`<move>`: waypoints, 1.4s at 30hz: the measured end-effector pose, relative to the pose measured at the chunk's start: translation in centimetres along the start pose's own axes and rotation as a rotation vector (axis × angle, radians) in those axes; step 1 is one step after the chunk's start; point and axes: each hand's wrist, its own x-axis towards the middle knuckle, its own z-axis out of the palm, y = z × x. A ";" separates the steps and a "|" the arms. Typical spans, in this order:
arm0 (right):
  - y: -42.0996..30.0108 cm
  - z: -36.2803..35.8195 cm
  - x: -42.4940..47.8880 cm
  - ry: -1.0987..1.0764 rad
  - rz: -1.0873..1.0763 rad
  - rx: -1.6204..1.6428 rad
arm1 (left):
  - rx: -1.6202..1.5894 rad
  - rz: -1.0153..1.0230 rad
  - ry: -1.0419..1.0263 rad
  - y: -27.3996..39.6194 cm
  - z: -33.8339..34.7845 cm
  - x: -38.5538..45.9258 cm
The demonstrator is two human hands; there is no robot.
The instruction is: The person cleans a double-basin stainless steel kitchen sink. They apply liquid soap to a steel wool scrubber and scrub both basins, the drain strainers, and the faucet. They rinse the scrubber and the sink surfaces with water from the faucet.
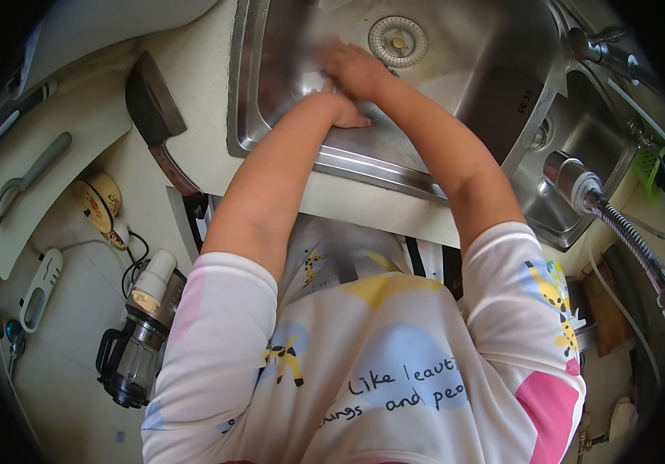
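Both my hands are together low inside a stainless steel sink basin (454, 52), left of its round drain strainer (398, 42). My right hand (353, 66) reaches in from the right, across the other; its fingers are blurred. Just below it, my left hand (344, 110) has its thumb stretched out towards the right. A pale, shiny rounded thing (307, 86) shows beside the fingers; blur hides what it is and whether either hand grips it.
A cleaver (155, 110) lies on the counter left of the basin. At right are a smaller sink basin (585, 139), a faucet head on a flexible metal hose (570, 174) and a green plastic basket (648, 171). A grey-handled peeler-like tool (45, 159) lies far left, above a glass blender jug (138, 354).
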 end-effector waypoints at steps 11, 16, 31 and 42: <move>4.0 -4.7 2.3 0.074 0.546 -0.078 | 0.128 0.087 0.016 -0.1 1.3 2.0; -0.3 -0.1 -2.3 -0.010 -0.003 -0.037 | -0.015 -0.019 -0.005 0.7 -0.3 -1.6; -1.7 -0.5 -2.7 -0.019 0.042 -0.193 | -0.232 -0.176 0.592 -3.5 -4.0 -1.8; 3.0 -2.5 -13.1 -0.402 -0.159 -0.247 | 0.028 -0.024 0.403 -6.1 -2.9 2.6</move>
